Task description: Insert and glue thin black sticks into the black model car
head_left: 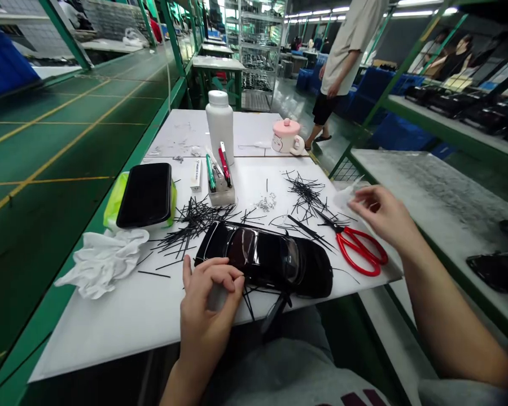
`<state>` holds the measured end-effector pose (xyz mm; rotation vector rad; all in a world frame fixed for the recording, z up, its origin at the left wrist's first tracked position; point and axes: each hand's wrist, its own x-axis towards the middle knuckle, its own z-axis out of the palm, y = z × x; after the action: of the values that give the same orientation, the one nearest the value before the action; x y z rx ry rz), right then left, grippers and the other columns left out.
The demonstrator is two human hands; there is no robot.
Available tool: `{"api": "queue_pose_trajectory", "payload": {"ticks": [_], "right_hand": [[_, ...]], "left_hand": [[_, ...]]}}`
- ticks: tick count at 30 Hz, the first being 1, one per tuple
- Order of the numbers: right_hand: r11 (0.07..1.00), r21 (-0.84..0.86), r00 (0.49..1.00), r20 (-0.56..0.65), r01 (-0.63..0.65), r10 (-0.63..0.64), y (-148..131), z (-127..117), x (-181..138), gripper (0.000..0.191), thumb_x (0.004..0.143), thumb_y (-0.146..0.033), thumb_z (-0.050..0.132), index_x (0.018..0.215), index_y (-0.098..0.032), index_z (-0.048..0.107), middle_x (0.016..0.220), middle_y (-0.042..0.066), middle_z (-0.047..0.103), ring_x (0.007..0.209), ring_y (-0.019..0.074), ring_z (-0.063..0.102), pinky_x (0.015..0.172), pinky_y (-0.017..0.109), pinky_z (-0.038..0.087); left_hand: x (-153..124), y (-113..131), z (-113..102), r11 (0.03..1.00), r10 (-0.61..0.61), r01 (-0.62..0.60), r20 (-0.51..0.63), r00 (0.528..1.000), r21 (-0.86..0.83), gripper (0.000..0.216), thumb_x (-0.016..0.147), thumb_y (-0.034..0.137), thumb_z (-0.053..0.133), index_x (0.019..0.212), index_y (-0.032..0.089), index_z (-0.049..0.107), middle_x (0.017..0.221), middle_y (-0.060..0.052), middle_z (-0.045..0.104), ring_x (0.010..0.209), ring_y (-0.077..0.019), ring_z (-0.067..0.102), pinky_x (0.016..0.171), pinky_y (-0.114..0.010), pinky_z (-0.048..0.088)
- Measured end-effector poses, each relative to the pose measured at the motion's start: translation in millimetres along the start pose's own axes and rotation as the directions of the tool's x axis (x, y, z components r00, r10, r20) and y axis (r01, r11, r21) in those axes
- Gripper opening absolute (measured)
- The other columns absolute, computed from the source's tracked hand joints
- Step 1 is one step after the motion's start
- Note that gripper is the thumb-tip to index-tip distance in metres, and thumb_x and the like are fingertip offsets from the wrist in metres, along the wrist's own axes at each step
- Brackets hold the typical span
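A glossy black moulded plastic part lies at the near edge of the white table. My left hand rests beside its left end, fingers curled down with the tips touching the part's edge. My right hand is out to the right, fingers pinched on a small white cloth or tissue. Red-handled scissors lie just left of that hand. Thin black plastic strips are scattered across the table, with another heap further right.
A black phone lies on a green pack. Crumpled white cloth sits at the left. A pen tray, white bottle and pink mug stand further back. A person stands in the aisle. Shelves with black parts line the right.
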<state>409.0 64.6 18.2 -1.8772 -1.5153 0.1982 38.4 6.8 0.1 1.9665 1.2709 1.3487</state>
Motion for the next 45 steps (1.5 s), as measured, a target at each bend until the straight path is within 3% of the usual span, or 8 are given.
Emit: {"api": "queue_pose_trajectory", "payload": {"ticks": [3,5,9,12,15,18,26,45], "right_hand": [[0.985,-0.043,0.937,0.316,0.169,-0.148,-27,9,-32,0.023,0.082,-0.042,0.069,0.094,-0.022,0.069,0.085,0.003,0.072,0.072,0.0188,0.064,0.066,0.031,0.047],[0.970,-0.070,0.904,0.385,0.231,-0.187,-39,21,-41,0.012,0.084,-0.032,0.064,0.086,-0.021,0.068,0.079,0.002,0.070,0.070,0.0189,0.063,0.063,0.030,0.044],[0.967,-0.064,0.910,0.358,0.247,-0.209,-49,25,-37,0.007,0.083,-0.024,0.060,0.078,-0.020,0.063,0.068,0.000,0.065,0.062,0.0170,0.060,0.058,0.029,0.042],[0.974,0.166,0.959,0.215,0.153,-0.187,-65,11,-38,0.010,0.085,-0.029,0.065,0.089,-0.020,0.063,0.065,-0.002,0.063,0.057,0.0151,0.061,0.055,0.027,0.047],[0.804,0.593,0.976,0.145,0.046,-0.162,-91,1,-54,0.016,0.085,-0.032,0.073,0.096,-0.022,0.065,0.069,-0.002,0.067,0.059,0.0151,0.067,0.058,0.026,0.056],[0.642,0.766,0.954,0.162,0.041,-0.254,-114,5,-75,0.009,0.085,-0.024,0.076,0.092,-0.024,0.070,0.086,0.001,0.075,0.080,0.0163,0.074,0.073,0.026,0.062],[0.612,0.789,0.918,0.282,-0.056,-0.279,-122,25,-87,0.009,0.084,-0.020,0.077,0.090,-0.025,0.073,0.091,0.000,0.077,0.084,0.0127,0.074,0.074,0.019,0.062],[0.642,0.764,0.882,0.347,-0.068,-0.319,-116,28,-84,0.007,0.085,-0.022,0.077,0.091,-0.026,0.075,0.092,0.000,0.077,0.087,0.0137,0.074,0.076,0.021,0.060]], "left_hand": [[4,10,5,1.000,-0.003,0.002,-0.013,1.000,-0.019,0.022,0.091,0.010,0.059,0.079,0.024,0.047,0.081,0.003,0.066,0.101,-0.0184,0.063,0.123,-0.067,0.001],[7,15,7,1.000,0.018,-0.019,-0.015,1.000,-0.025,0.023,0.091,0.009,0.059,0.078,0.024,0.046,0.081,0.004,0.065,0.102,-0.0170,0.063,0.124,-0.065,-0.001],[12,20,8,0.998,0.047,-0.046,0.023,0.999,-0.050,0.024,0.091,0.008,0.057,0.078,0.023,0.044,0.083,0.005,0.065,0.096,-0.0136,0.067,0.126,-0.060,0.001],[12,21,8,0.997,0.030,-0.026,0.052,0.998,-0.078,0.024,0.091,0.007,0.057,0.079,0.022,0.044,0.083,0.008,0.065,0.084,-0.0097,0.069,0.128,-0.056,0.005],[12,23,10,0.998,0.017,-0.013,0.065,0.998,-0.069,0.025,0.090,0.008,0.059,0.078,0.022,0.043,0.082,0.011,0.065,0.076,-0.0064,0.067,0.128,-0.051,0.010],[13,24,11,0.998,0.015,-0.009,0.084,0.996,-0.070,0.025,0.090,0.008,0.059,0.078,0.022,0.042,0.082,0.012,0.066,0.074,-0.0055,0.065,0.127,-0.048,0.015],[13,23,11,0.995,0.009,0.001,0.101,0.995,-0.100,0.025,0.089,0.007,0.061,0.079,0.022,0.044,0.084,0.013,0.067,0.077,-0.0053,0.066,0.126,-0.044,0.015],[13,22,7,0.996,0.048,-0.038,0.131,0.990,-0.080,0.026,0.089,0.006,0.062,0.079,0.022,0.044,0.088,0.010,0.067,0.084,-0.0074,0.067,0.126,-0.048,0.017]]}}
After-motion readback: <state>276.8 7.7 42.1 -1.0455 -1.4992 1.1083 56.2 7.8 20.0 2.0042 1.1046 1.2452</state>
